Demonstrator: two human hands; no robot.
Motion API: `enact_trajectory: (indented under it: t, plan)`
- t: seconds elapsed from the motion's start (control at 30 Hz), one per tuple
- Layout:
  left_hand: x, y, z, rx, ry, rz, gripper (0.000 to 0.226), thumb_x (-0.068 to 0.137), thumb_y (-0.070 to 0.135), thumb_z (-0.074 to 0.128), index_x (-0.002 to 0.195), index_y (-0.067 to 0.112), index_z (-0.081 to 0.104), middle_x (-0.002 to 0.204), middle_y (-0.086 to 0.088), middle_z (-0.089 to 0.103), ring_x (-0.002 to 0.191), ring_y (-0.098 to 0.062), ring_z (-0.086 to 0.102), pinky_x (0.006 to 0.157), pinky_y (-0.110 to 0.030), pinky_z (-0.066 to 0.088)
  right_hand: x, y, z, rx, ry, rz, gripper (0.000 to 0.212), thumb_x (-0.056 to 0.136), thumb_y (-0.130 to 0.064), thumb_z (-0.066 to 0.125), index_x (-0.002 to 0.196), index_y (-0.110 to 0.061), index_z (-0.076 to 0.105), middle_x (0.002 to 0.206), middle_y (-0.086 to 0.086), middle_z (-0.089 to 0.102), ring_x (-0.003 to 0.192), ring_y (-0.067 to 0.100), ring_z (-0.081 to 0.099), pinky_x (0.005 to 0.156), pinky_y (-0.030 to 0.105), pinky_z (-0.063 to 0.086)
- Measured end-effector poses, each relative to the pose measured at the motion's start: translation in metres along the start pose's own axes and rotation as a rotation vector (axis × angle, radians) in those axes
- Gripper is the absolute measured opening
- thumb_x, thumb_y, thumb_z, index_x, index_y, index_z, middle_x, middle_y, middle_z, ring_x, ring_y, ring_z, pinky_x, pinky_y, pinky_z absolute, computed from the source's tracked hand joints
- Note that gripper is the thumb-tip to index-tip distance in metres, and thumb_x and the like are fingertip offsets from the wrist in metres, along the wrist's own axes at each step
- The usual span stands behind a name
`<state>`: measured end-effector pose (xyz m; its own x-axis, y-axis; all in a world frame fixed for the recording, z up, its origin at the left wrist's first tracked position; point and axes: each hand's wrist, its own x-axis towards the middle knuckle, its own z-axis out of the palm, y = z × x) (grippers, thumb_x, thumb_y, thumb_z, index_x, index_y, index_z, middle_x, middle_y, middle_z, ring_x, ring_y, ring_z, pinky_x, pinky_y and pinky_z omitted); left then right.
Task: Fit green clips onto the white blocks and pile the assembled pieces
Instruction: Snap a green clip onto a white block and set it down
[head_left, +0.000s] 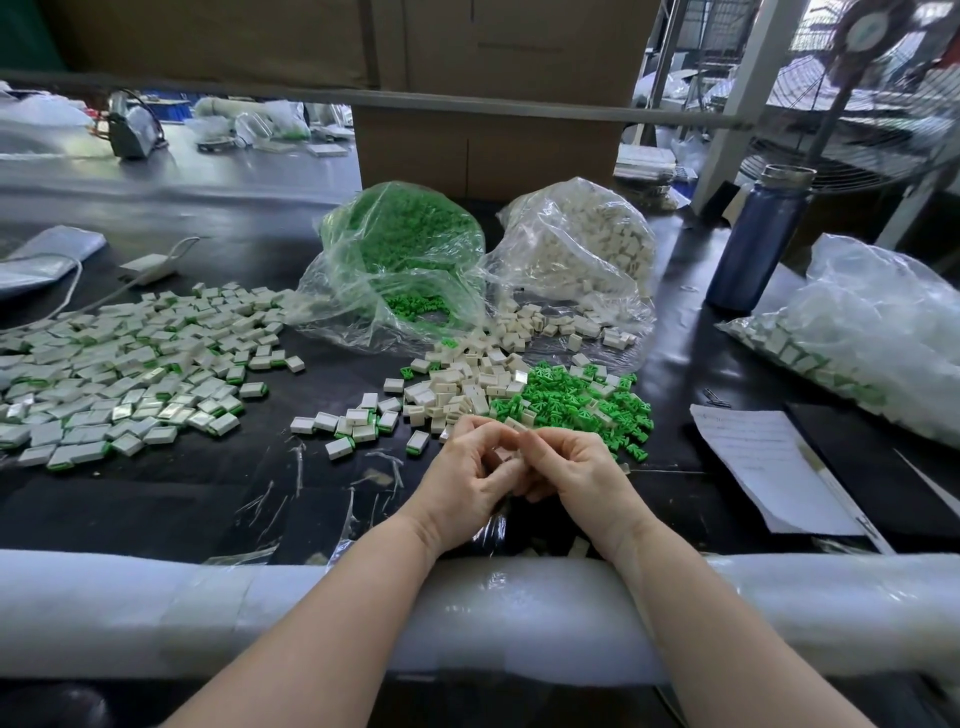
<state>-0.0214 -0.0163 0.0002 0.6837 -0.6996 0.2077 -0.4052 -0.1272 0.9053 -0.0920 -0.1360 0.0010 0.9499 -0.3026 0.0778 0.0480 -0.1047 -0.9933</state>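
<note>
White block (506, 457), barely visible, sits pinched between the curled fingers of the left hand (467, 480) and right hand (574, 475), near the desk's front edge, its axis hidden.

Glossy clear plastic bags (395, 270); seemingly matt table (332, 384).

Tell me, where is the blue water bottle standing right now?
The blue water bottle stands upright at the far right of the table, just right of the bag of white blocks and behind a clear bag of assembled pieces.
</note>
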Motion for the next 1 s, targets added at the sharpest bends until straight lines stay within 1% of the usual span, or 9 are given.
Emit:
enact_trajectory:
  t: [0.07,0.17,0.37,0.53,0.63,0.7,0.8,0.9,1.0]
  plan:
    - [0.001,0.000,0.000,-0.003,0.049,-0.011,0.007,0.087,0.010,0.060,0.094,0.012,0.062,0.108,-0.007,0.046,0.080,-0.013,0.053,0.073,-0.008,0.045,0.001,0.002,0.000,0.026,0.053,-0.007,0.016,0.092,-0.018,0.054,0.086,-0.013,0.068,0.067,0.001,0.067,0.060,0.011,0.063,0.054,0.019,0.051]
    - [0.001,0.000,-0.001,0.006,0.094,-0.023,0.009,0.087,0.007,0.060,0.095,0.008,0.064,0.107,-0.005,0.047,0.079,-0.010,0.052,0.074,-0.006,0.044,0.001,0.004,-0.002,0.039,0.098,-0.021,0.008,0.089,-0.010,0.059,0.087,-0.014,0.064,0.074,0.001,0.069,0.064,0.011,0.066,0.053,0.018,0.051]
    - [0.001,0.000,0.000,0.057,0.097,-0.019,0.015,0.085,0.009,0.063,0.095,-0.003,0.066,0.102,0.001,0.046,0.077,-0.005,0.050,0.073,-0.006,0.043,0.002,0.005,-0.003,-0.021,0.111,-0.062,0.017,0.083,0.001,0.064,0.075,-0.013,0.060,0.067,-0.004,0.064,0.058,0.006,0.065,0.049,0.017,0.050]
    - [0.001,0.000,0.001,0.077,0.079,-0.040,0.014,0.085,0.010,0.064,0.093,-0.001,0.066,0.105,-0.004,0.050,0.083,-0.015,0.054,0.076,-0.008,0.045,0.003,0.006,-0.001,-0.162,0.154,-0.051,0.016,0.085,-0.003,0.063,0.075,-0.014,0.058,0.072,0.003,0.060,0.057,0.002,0.057,0.049,0.016,0.048]
    - [0.002,-0.001,0.001,0.042,0.076,-0.069,0.013,0.085,0.010,0.063,0.095,0.003,0.067,0.102,-0.012,0.060,0.090,-0.029,0.060,0.083,-0.024,0.051,0.003,0.006,-0.002,-0.243,0.188,-0.075,0.014,0.086,-0.009,0.063,0.075,-0.016,0.059,0.082,0.008,0.056,0.062,0.004,0.051,0.052,0.020,0.048]
    - [0.001,-0.001,0.000,-0.030,0.099,-0.100,0.014,0.085,0.009,0.064,0.097,0.004,0.068,0.095,-0.013,0.067,0.088,-0.028,0.063,0.084,-0.032,0.052,0.003,0.005,-0.003,-0.284,0.220,-0.094,0.010,0.086,-0.016,0.064,0.078,-0.017,0.061,0.081,0.006,0.058,0.063,0.008,0.051,0.058,0.023,0.048]
    - [0.001,-0.002,-0.002,-0.088,0.210,-0.118,0.018,0.083,0.006,0.065,0.100,0.009,0.068,0.089,-0.006,0.070,0.082,-0.018,0.064,0.080,-0.026,0.054,0.001,0.003,-0.005,-0.294,0.300,-0.124,0.010,0.083,-0.018,0.069,0.075,-0.019,0.062,0.073,-0.001,0.060,0.059,0.008,0.051,0.054,0.021,0.045]
    - [0.002,-0.007,-0.007,-0.055,0.411,-0.123,0.022,0.084,0.005,0.063,0.103,0.016,0.067,0.091,-0.002,0.069,0.075,-0.009,0.065,0.075,-0.025,0.056,0.000,0.003,-0.006,-0.306,0.349,-0.107,0.011,0.081,-0.016,0.070,0.074,-0.017,0.062,0.073,0.004,0.062,0.060,0.011,0.052,0.058,0.027,0.048]
    - [0.003,-0.012,-0.014,0.018,0.648,-0.145,0.020,0.086,0.006,0.062,0.102,0.016,0.069,0.093,-0.003,0.068,0.075,-0.009,0.062,0.074,-0.021,0.054,0.000,0.003,-0.006,-0.357,0.366,-0.110,0.013,0.081,-0.016,0.070,0.072,-0.017,0.061,0.074,0.004,0.061,0.060,0.010,0.050,0.057,0.019,0.045]
